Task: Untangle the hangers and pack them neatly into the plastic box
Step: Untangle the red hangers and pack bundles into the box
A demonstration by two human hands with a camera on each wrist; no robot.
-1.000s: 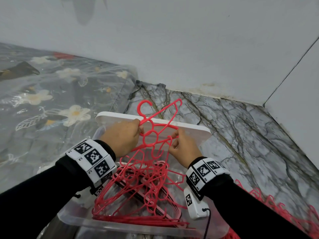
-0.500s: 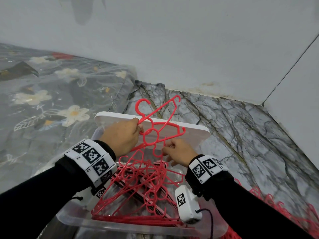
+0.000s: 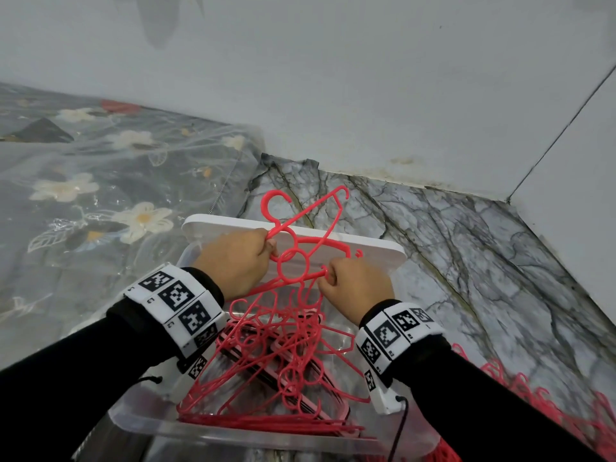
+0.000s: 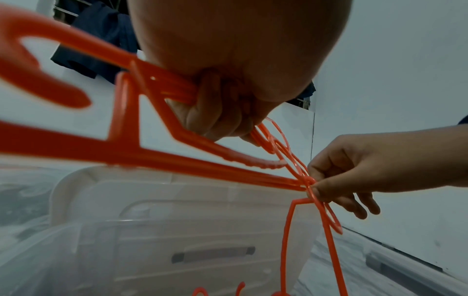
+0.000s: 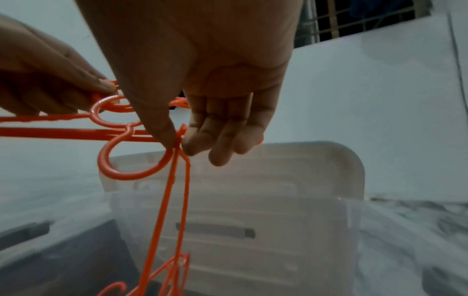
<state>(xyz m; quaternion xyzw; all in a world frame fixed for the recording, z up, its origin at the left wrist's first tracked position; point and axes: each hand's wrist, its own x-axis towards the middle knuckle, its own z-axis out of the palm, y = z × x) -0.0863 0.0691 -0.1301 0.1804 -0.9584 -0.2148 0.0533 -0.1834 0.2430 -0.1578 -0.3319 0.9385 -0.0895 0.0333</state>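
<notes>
A tangle of red plastic hangers (image 3: 293,271) hangs over a clear plastic box (image 3: 160,425). My left hand (image 3: 238,261) grips a bunch of hanger necks in a fist (image 4: 217,112). My right hand (image 3: 353,283) pinches a thin hanger (image 5: 177,180) between thumb and forefinger, the other fingers loosely curled; its wire drops down into the box. More red hangers (image 3: 266,371) lie stacked inside the box, partly hidden by my wrists.
The box's white lid (image 3: 373,251) stands up behind the hands. A floral plastic sheet (image 3: 83,195) covers the floor at left. More red hangers (image 3: 566,415) lie on the marble floor at lower right. White walls (image 3: 333,78) meet in a corner close behind.
The held hangers have shifted slightly up and right. My right hand dropped from the hanger's arm and now pinches a thin hanger lower, near the ring. The left hand's grip is unchanged.
</notes>
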